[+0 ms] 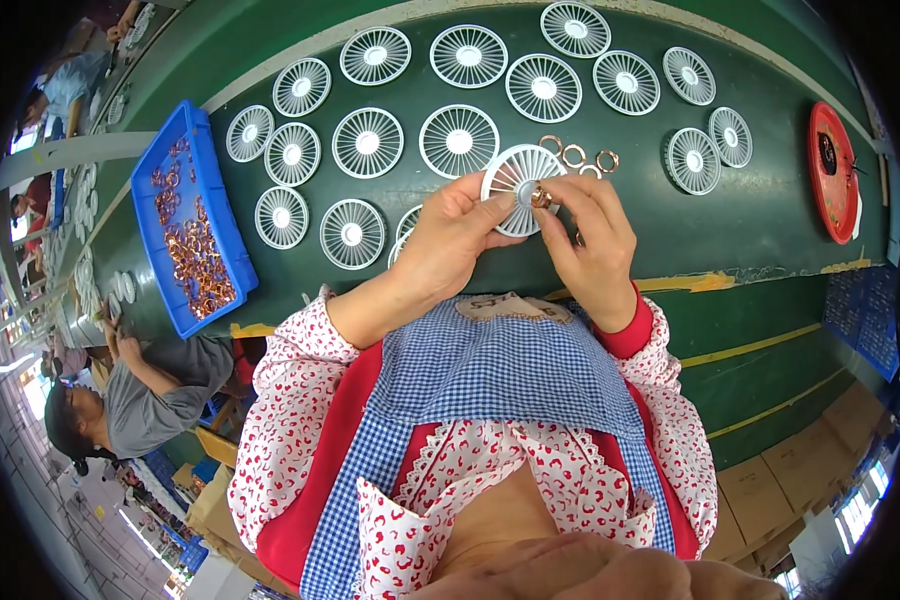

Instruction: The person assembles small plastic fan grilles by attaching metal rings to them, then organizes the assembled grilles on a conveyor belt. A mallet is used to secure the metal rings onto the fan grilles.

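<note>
Both hands work above the near edge of a green belt (730,215). The left hand (450,240) closes its fingers on the rim of a white spoked disc (515,170), held tilted just above the belt. The right hand (595,240) pinches a small copper ring (542,197) between thumb and fingertips, pressed against the hub of the disc. Three more copper rings (578,156) lie on the belt just beyond the disc. Other white spoked discs (460,140) lie flat in rows toward the far edge. At the left end, a blue tray (170,140) contains a loose heap of copper rings (195,265). Near the right end rests a red round lid (832,170).
</note>
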Motion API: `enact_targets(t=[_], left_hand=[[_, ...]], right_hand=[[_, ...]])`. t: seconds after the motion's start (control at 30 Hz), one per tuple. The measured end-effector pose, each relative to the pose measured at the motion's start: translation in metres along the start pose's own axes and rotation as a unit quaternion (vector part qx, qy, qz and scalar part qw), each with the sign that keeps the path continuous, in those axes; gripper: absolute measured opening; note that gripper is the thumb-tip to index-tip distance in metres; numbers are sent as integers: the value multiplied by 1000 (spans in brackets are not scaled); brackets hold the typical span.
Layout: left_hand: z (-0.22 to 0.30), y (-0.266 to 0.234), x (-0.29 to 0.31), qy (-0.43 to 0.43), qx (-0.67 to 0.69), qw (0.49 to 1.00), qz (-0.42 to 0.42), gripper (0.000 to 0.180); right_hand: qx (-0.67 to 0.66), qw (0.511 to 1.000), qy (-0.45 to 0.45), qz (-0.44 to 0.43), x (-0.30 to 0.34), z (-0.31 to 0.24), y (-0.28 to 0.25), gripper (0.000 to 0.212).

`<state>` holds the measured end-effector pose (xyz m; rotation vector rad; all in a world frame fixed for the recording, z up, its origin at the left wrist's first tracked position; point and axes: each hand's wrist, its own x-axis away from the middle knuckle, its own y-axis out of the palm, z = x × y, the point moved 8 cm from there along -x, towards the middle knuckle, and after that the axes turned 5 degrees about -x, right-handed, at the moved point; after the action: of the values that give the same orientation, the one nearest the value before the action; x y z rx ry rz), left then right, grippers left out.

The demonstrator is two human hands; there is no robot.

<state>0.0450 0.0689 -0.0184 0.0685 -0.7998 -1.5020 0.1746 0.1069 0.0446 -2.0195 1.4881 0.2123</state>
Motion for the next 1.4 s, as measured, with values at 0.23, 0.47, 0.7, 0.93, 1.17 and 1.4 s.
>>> enact_targets(t=[0.23,0.47,0.7,0.93,1.17,1.4], left_hand=[[2,5,0,15,0,1000,-16,27],[1,5,4,99,-59,993,24,30],[21,13,7,214,-183,959,40,19],[37,24,-45,205,-345,916,11,13],[35,117,-104,525,-616,546,-217,24],[5,124,-141,477,-707,417,-314,40]], right_hand=[[32,998,-43,-23,-2,-1,8,29],[38,996,-80,-27,-6,-6,11,30],[-4,998,-46,50,-7,-5,5,31],[74,994,-22,72,0,13,-16,39],[104,985,112,84,32,64,-68,22],[235,972,-7,15,13,62,-40,27]])
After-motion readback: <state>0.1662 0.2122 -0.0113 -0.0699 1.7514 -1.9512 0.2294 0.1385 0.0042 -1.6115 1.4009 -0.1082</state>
